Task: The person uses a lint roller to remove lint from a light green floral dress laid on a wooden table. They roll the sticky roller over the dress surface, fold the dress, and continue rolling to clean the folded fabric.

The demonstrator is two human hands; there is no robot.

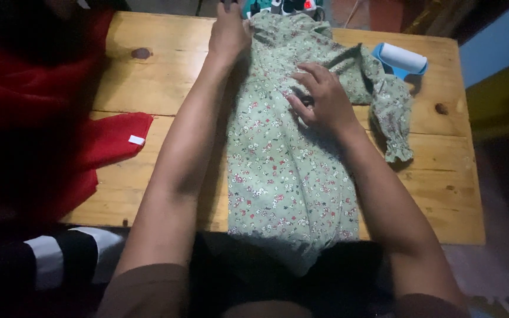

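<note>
Tabletop [148, 82] of pale wooden planks, with a dark knot near the far left corner and another by the right edge. Red cloth [104, 144] with a small white tag spread over the left edge, bunched higher toward the far left corner. Blue-handled lint roller [403, 59] with a white roll lying near the far right corner, just beside a gathered sleeve [391, 112] that trails toward the right edge. Some teal and white object at the far edge, too cut off to tell. Striped black and white fabric [60, 256] below the near left corner.

Green flowered dress [290, 171] laid lengthwise down the middle of the tabletop, top at the far edge, hem hanging over the near edge.

Left hand [229, 32] stretched far forward, arm nearly straight along the left side of the dress, palm down at the far edge on the top of the dress; fingers curled over the fabric there, though whether gripping or only pressing cannot be told. Right hand [319, 97] bent in from the right, palm down on the upper middle of the dress, fingers [301, 76] spread and released, flat on the cloth, grasping nothing. Both forearms bare, brown sleeves at the near edge of view.
</note>
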